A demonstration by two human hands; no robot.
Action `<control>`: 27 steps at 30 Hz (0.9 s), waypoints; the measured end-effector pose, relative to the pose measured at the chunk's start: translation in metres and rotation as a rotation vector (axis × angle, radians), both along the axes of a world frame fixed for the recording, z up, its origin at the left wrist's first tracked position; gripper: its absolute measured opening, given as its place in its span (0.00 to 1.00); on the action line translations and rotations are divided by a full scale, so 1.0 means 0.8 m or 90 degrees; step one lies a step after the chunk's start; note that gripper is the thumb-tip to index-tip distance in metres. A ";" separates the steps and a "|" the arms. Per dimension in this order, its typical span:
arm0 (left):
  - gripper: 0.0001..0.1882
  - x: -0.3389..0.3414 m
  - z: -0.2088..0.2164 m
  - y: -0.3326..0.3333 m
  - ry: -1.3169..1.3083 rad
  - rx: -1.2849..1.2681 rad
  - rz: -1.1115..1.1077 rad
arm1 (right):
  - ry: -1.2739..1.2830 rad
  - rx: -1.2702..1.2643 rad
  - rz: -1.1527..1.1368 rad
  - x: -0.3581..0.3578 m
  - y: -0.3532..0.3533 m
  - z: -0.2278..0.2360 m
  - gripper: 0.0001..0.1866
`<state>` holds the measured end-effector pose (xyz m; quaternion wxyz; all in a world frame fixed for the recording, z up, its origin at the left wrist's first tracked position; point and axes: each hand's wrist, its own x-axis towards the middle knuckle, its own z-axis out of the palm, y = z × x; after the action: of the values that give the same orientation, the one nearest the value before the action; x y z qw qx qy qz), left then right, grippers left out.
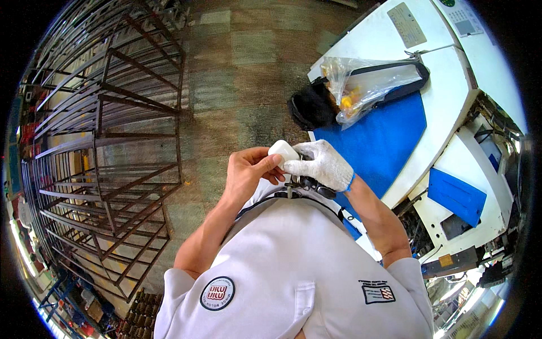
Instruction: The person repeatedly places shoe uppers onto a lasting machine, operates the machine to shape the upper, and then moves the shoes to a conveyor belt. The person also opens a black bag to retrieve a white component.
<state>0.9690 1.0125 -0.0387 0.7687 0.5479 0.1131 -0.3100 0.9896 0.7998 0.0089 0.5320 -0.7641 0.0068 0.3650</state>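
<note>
In front of my waist, my bare left hand [252,170] grips a small white case [284,150] with rounded corners, which looks like an earbud case. The thumb lies on its near side. My right hand [323,165] wears a white knitted glove with a blue cuff edge. Its thumb and fingers close on the case's right side, so both hands are on it. Just below the gloved hand, dark items [310,185] show at my belt, partly covered and hard to make out.
Dark metal racks [107,135] stand along the left on a worn tiled floor [231,73]. At right is a white machine [446,73] with a blue mat [384,141]. A clear plastic bag [361,93] with yellow contents, a black strap [415,85] and a black fuzzy item [312,107] lie there.
</note>
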 end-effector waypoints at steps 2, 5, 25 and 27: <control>0.16 0.005 -0.013 -0.017 0.012 -0.011 0.005 | -0.008 0.034 -0.043 -0.007 -0.014 -0.029 0.23; 0.19 0.017 -0.039 -0.041 0.052 -0.052 -0.002 | 0.075 0.002 -0.131 -0.004 -0.039 -0.038 0.22; 0.12 0.174 -0.517 -0.251 -0.501 0.725 -0.595 | -0.263 -0.234 -0.320 0.151 -0.182 -0.377 0.16; 0.09 0.172 -0.507 -0.246 -0.513 0.703 -0.568 | -0.394 -0.354 -0.233 0.156 -0.195 -0.429 0.19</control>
<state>1.1068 0.8156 -0.4439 0.1737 0.9107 -0.2646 -0.2655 1.1142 0.6435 -0.3346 0.3394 -0.9372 0.0801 0.0041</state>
